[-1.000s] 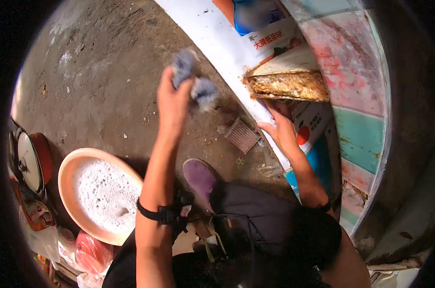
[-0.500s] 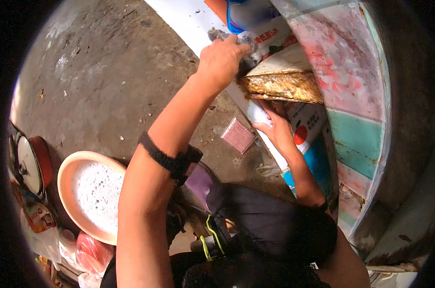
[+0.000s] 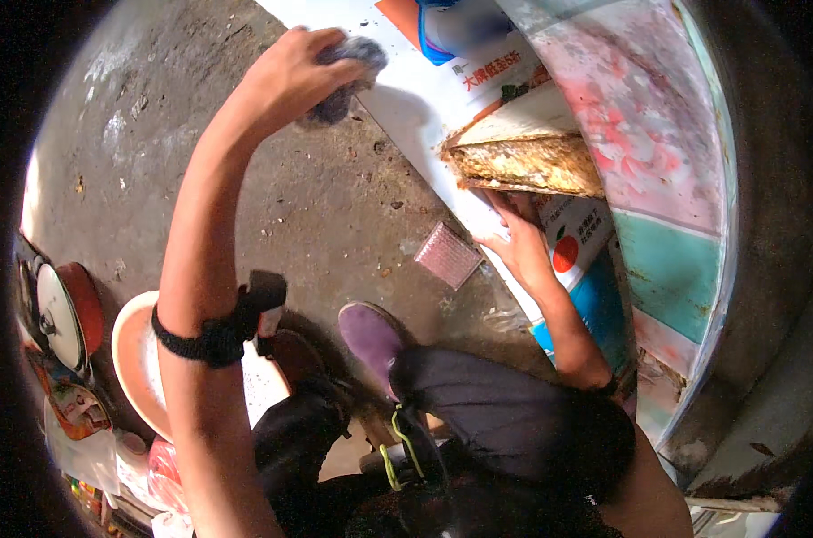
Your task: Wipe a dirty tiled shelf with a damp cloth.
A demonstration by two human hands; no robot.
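Observation:
My left hand [image 3: 290, 76] is closed round a dark grey, crumpled rag [image 3: 359, 56], held out over the floor by the white edge of a printed banner sheet [image 3: 406, 103]. On the right, a pale slab-like panel [image 3: 525, 161] has a grimy, yellow-brown edge facing me. Its lower edge meets my right hand [image 3: 521, 247], whose fingers reach up under it with the thumb apart. The fingertips are hidden beneath the panel, and the hand appears to hold it steady over the banner.
Left of my legs stands a peach basin [image 3: 130, 359] of foamy water, partly behind my left arm. Beyond it are a lidded red pot [image 3: 82, 305] and plastic bags [image 3: 164, 475]. A pink bubble-wrap piece [image 3: 447, 255] lies on the concrete floor [image 3: 317, 197]. Stained, coloured sheeting [image 3: 666, 260] runs along the right.
My left hand has swung left with the rag, away from the panel's corner and out over the floor. My right hand and the panel have stayed about where they were.

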